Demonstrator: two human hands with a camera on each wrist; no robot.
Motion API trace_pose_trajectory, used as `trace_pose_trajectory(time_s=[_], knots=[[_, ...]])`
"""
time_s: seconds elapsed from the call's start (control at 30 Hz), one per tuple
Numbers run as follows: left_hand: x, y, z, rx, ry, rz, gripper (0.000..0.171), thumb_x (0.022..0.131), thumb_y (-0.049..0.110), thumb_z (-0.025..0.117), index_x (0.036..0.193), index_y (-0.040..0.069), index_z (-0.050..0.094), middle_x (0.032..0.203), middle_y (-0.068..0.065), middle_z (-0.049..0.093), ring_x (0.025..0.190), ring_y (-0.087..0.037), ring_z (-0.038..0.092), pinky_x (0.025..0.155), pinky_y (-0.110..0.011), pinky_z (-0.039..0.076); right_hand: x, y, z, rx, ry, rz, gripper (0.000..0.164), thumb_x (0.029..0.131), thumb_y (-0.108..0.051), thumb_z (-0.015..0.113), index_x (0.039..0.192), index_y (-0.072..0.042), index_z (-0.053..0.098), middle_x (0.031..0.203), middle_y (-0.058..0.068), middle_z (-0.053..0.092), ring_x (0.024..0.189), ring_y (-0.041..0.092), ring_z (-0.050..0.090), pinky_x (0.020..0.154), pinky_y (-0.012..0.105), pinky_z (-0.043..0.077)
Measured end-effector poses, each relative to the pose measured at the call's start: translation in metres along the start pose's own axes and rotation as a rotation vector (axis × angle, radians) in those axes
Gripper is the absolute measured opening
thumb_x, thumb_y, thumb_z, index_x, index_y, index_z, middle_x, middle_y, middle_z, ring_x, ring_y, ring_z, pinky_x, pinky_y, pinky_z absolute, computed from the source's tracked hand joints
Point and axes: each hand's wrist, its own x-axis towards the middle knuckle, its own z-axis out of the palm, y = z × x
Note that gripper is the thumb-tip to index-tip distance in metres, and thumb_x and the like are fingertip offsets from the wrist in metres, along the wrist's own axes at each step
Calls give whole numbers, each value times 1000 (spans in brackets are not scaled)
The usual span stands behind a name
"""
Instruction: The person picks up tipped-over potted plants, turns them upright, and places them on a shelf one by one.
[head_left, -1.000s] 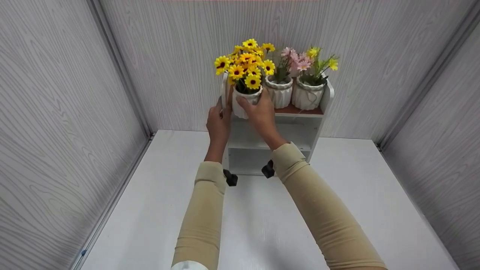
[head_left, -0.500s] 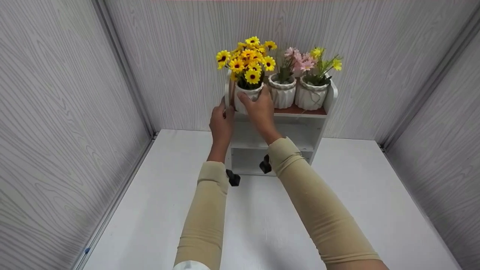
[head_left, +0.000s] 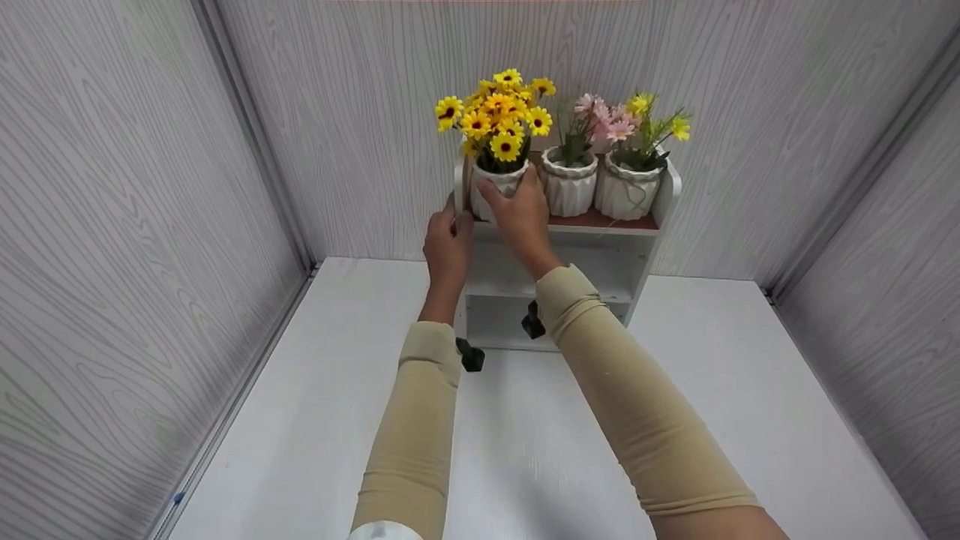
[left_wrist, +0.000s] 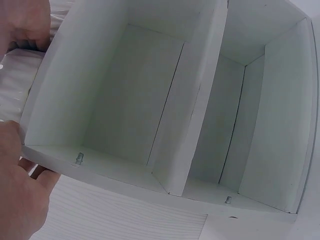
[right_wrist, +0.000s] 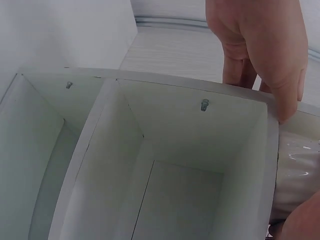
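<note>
A white ribbed flower pot (head_left: 491,206) with yellow artificial daisies (head_left: 499,120) stands upright at the left end of a small white shelf's (head_left: 592,229) brown top board. My right hand (head_left: 519,214) grips this pot at its front and right side, thumb near the rim. My left hand (head_left: 448,244) holds the shelf's left side panel (head_left: 460,187); in the left wrist view the thumb lies at the panel's front edge (left_wrist: 100,180) and the fingers go behind it. The right wrist view shows the pot's glossy side (right_wrist: 295,170) between the panel and my right hand.
To the right on the top board stand a pot with pink flowers (head_left: 570,187) and a pot with yellow flowers (head_left: 628,191). Two compartments (head_left: 555,266) lie below. Behind rises a grey wood-grain wall (head_left: 360,135); the shelf stands on a white table (head_left: 540,435).
My right hand has moved the daisy pot back from the shelf's front edge, farther onto the top board. My left hand keeps its hold on the side panel.
</note>
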Motion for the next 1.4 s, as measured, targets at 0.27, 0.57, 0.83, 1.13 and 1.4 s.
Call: trace_pose_trajectory(time_s=[0.27,0.57,0.83,1.13,1.4], knots=[[0,3,0,12,13,34,46,106,34,49,151,27,49,114,-7,62,106,-20,61,92,-41,51,7,-1,3,-36,9,-5,80,91,-56,68,151,-17,34,141,3,51,123,16,55,102,35,46],[0,5,0,15,22,41,36,107,36,48,137,22,61,104,-6,60,94,-18,57,83,-39,47,11,-1,7,-33,27,-21,79,93,-51,68,152,-15,31,143,4,50,126,16,54,104,35,44],[0,5,3,17,29,40,32,107,35,48,129,18,64,103,-7,60,94,-19,56,83,-40,47,11,5,9,-21,34,-34,85,92,-58,64,156,-17,25,148,4,45,130,16,51,107,35,43],[-3,-2,5,23,38,67,41,107,34,49,146,23,55,109,-7,62,99,-18,59,86,-42,50,0,14,8,-44,33,-36,98,91,-60,63,163,-14,15,165,5,27,148,17,33,118,34,33],[-3,-5,0,-18,4,10,47,106,40,46,151,27,49,119,-5,61,111,-20,60,97,-41,49,-28,26,-2,24,-33,-58,99,92,-55,67,163,-9,14,169,8,17,155,19,18,124,38,22]])
